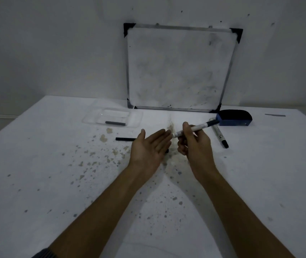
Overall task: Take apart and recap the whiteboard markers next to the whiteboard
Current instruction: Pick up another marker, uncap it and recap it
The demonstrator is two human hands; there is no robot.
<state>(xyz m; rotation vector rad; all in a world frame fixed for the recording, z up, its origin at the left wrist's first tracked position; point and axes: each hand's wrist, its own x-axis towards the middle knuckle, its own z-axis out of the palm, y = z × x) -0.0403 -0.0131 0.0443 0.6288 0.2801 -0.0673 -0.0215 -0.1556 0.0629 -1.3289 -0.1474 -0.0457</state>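
My right hand grips a white whiteboard marker with a black cap, held level above the table with the capped end pointing right. My left hand is open, palm up, its fingertips almost touching the marker's left end. A second marker lies on the table to the right, black end toward me. A black rod-like part lies left of my left hand, and a small dark piece shows under its fingers. The whiteboard leans on the wall behind.
A clear plastic tray at the back left holds a dark grey rod. A blue-and-black eraser sits by the whiteboard's lower right corner. The white table is speckled with stains.
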